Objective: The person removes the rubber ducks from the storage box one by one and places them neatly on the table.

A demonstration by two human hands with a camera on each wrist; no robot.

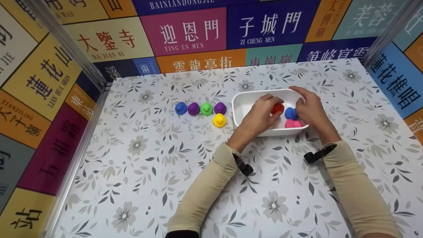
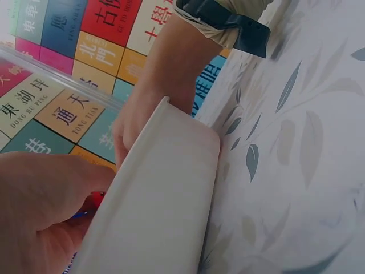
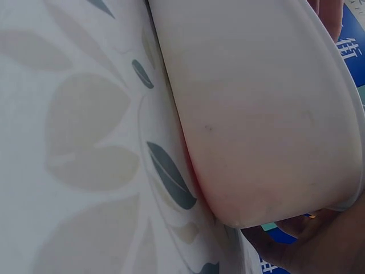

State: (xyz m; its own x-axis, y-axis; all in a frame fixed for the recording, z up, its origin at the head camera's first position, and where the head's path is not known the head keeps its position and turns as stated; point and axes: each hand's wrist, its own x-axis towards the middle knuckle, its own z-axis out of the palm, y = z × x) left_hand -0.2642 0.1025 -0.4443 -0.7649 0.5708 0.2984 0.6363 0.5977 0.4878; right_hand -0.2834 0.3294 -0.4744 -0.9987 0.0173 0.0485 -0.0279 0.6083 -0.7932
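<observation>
In the head view a white plastic tub [image 1: 243, 99] stands on the table. My left hand [image 1: 259, 114] reaches over its near side, with thumb and fingers pinching a red toy duck [image 1: 278, 109]. My right hand [image 1: 310, 107] grips the tub's right end, one finger along the far rim and the thumb inside. Close to that thumb lies a blue toy duck [image 1: 290, 114], partly covered. Pink toys [image 1: 293, 124] sit below it, against the near wall. In the left wrist view, only a bit of the red duck [image 2: 98, 197] shows beside my left hand [image 2: 48, 208].
Left of the tub runs a row of toy ducks: blue [image 1: 180, 108], purple [image 1: 193, 108], green [image 1: 206, 108] and another purple one [image 1: 220, 108]. A yellow duck [image 1: 219, 120] sits just below the row's right end. Printed panels [image 1: 190, 31] wall the flowered tabletop [image 1: 165, 185].
</observation>
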